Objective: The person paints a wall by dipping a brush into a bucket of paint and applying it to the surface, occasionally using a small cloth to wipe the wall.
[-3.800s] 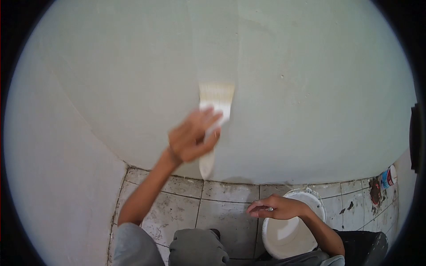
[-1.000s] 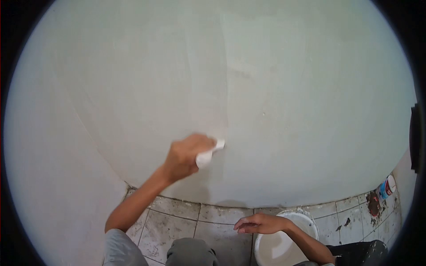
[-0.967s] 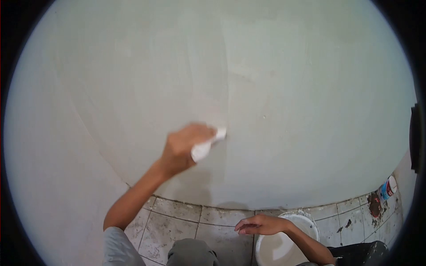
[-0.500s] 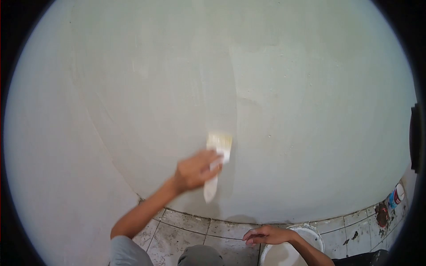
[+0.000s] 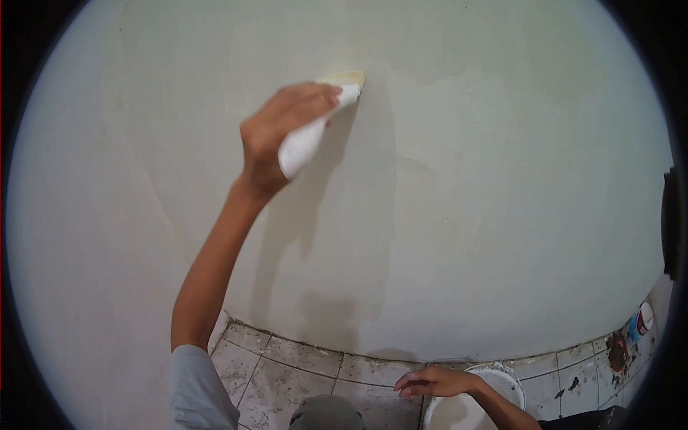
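Note:
My left hand [image 5: 287, 129] is raised against the pale wall [image 5: 502, 179], its fingers wrapped around a paintbrush [image 5: 301, 149] with a white handle. The yellowish bristles press on the wall, bent at the tip, and the brush leans up to the right. Part of the handle is hidden behind my fingers. Low on the right, my right hand [image 5: 433, 381] hangs loosely with its fingers stretched out and nothing in them. Below and behind its wrist stands a white bucket [image 5: 517, 390] with a pale liquid inside.
Dirty floor tiles [image 5: 297, 355] run along the wall's foot. A small paint can [image 5: 640, 322] lies tilted in the right corner, beside a reddish-brown stain [image 5: 617, 351]. A dark object [image 5: 671, 223] juts in at the right edge. A rounded grey shape [image 5: 326, 413] shows at the bottom.
My left hand has moved the paintbrush up the wall and slightly left, and the bristles are now bent. My right hand and the bucket have stayed about where they were.

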{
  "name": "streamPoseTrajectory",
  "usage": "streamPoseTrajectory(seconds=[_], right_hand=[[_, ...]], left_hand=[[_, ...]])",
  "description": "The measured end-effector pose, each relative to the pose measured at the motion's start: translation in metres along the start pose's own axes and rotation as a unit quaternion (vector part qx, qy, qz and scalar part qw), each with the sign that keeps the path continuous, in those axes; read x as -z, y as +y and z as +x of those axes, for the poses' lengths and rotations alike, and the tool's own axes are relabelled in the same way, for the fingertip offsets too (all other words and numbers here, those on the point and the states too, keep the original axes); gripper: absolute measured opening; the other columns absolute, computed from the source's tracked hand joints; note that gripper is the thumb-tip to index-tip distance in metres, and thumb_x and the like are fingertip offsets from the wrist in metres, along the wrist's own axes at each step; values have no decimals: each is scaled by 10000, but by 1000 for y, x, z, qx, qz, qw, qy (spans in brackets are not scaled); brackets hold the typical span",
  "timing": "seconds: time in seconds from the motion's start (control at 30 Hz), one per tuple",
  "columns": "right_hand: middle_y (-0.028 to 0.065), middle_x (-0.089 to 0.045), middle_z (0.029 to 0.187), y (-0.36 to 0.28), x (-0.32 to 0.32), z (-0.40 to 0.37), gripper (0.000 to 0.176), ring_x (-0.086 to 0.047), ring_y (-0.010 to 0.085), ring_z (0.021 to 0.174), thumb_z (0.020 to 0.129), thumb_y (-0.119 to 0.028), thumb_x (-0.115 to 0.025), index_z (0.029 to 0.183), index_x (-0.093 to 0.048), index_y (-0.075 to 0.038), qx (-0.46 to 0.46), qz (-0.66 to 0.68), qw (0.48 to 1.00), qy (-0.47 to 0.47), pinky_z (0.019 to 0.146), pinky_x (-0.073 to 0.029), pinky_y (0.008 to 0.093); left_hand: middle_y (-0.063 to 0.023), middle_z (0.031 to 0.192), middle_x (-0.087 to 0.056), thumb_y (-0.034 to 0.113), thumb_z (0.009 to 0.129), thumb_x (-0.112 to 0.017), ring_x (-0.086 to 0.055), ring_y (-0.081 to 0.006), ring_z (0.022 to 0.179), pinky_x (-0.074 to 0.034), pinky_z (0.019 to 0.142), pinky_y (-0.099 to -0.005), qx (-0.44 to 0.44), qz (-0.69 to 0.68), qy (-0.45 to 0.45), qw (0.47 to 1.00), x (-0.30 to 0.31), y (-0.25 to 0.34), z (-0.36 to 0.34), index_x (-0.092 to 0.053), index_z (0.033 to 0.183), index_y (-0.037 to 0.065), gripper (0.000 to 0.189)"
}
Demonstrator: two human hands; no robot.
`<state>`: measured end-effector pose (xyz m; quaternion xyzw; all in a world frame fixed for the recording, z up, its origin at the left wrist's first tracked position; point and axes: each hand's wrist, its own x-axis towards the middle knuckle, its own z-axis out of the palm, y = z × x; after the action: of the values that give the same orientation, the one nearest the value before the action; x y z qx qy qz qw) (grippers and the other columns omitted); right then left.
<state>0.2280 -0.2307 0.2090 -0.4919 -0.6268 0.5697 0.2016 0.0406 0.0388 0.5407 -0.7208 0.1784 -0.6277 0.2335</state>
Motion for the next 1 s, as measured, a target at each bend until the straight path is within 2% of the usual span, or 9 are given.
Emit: streamPoseTrajectory(seconds=[0.23,0.27,0.37,0.47,0.67,0.7,0.77,0.9,1.0], right_hand=[[91,-665,1045,-1,-3,-2,348,-634,161,920,999,-330,-492,1241,-566,-90,20,-31,999,6,873,-480,315],[90,-665,1046,-1,-3,-2,348,-635,162,917,999,-329,-492,1241,-566,-91,16,-27,999,5,873,-480,315],[90,-665,1048,2,-6,0,346,-636,163,910,999,-326,-491,1243,-567,-92,8,-26,1000,0,874,-479,314],[93,-663,1053,2,-9,3,347,-635,166,908,999,-325,-489,1245,-565,-93,5,-29,1000,-8,874,-477,316],[96,-661,1058,-1,-7,7,345,-633,175,915,997,-321,-488,1245,-567,-95,-19,-26,999,-9,879,-474,324],[97,-661,1059,-3,-7,9,344,-633,177,920,997,-319,-489,1245,-567,-94,-20,-32,999,-11,879,-474,325],[100,-662,1061,-4,-7,13,340,-635,181,927,996,-314,-489,1243,-568,-95,-19,-39,999,-13,877,-475,329],[104,-667,1059,-7,-10,13,334,-641,187,931,992,-311,-493,1239,-572,-101,-4,-42,999,-15,868,-478,332],[106,-668,1060,-13,-8,9,336,-645,187,931,990,-317,-494,1238,-573,-103,-9,-53,999,-9,867,-479,330]], left_hand=[[-102,1031,-702,58,768,-701,-690,-274,932,-584,788,-362,109,-121,-169,972,-4,121,-170,-708,967,124,210],[-92,1007,-705,32,786,-656,-694,-261,901,-584,734,-350,90,-126,-211,965,3,139,-177,-697,999,121,234],[-98,974,-703,-7,783,-605,-695,-260,867,-576,694,-343,197,-243,-286,906,5,140,-189,-686,1032,113,288],[-117,915,-704,-66,734,-538,-691,-275,826,-562,699,-334,277,-243,-177,913,-1,85,-158,-705,962,73,315],[-116,943,-713,-57,728,-637,-693,-281,855,-562,736,-348,-7,-49,-11,999,26,-6,-7,-694,926,15,218],[-118,946,-711,-34,723,-671,-691,-286,870,-564,758,-343,26,-51,0,998,26,-14,-1,-692,947,15,230],[-118,970,-709,-30,707,-689,-688,-290,887,-569,755,-347,-49,-14,-15,999,24,-19,-7,-695,975,31,275],[-103,1039,-701,50,711,-727,-678,-281,974,-575,819,-382,28,24,-122,992,13,48,-118,-710,981,93,274],[-80,1030,-702,89,738,-720,-681,-260,959,-575,806,-365,130,-102,-205,965,23,129,-201,-691,1035,117,300]])
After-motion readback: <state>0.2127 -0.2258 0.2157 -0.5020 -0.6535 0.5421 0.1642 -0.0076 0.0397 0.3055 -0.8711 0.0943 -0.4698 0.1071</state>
